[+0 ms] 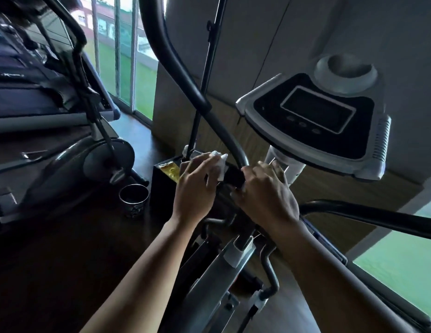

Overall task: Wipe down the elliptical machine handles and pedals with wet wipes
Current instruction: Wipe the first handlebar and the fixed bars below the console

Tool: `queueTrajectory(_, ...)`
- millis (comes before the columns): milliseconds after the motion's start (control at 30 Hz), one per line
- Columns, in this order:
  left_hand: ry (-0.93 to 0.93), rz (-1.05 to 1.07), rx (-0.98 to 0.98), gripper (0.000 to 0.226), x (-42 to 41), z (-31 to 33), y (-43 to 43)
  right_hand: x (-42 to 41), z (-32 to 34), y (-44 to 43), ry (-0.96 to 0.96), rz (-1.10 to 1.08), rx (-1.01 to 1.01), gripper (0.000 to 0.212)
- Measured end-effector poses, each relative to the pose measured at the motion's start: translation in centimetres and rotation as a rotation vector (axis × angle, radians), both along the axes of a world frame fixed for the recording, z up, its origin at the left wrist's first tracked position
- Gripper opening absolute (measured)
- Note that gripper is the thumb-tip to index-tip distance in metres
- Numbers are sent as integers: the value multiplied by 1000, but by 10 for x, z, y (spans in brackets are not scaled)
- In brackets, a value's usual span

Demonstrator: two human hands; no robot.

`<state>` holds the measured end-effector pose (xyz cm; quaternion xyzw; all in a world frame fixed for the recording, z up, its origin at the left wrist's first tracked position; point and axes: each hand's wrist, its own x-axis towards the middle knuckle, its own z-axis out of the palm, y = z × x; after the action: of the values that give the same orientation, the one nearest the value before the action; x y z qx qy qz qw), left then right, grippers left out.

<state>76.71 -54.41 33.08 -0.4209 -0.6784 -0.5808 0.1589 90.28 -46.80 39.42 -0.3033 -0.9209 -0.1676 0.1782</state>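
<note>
Your left hand pinches a white wet wipe against the black handle grip, at the lower end of the curved bar, below the console. Your right hand has its fingers curled round the same grip, just beside the wipe.

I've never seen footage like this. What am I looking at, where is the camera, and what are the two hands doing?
There is no robot here: one camera, worn on a person's head, looks down at their own arms. The machine is an elliptical trainer; its console with a dark screen sits upper right. The left hand holds a white wet wipe against a short dark handle grip, while the right hand curls round that grip from the other side. On the dark floor to the left stand a metal cup and a black box.
</note>
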Motion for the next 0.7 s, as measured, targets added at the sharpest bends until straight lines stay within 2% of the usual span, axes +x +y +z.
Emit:
queueTrajectory(167,-45,145,24,27,-48,1,11,-4,-6,7,43,2,70,46)
queueTrajectory(367,75,32,73,31,16,-9,11,-3,-1,3,19,25,35,40)
queueTrajectory(467,71,72,94,29,-5,-9,11,-3,-2,4,33,24,41,40)
queueTrajectory(567,-29,145,95,27,-37,-7,9,-5,-7,6,44,20,41,41)
queueTrajectory(700,21,109,81,31,-3,-10,11,-5,-8,7,59,26,59,39)
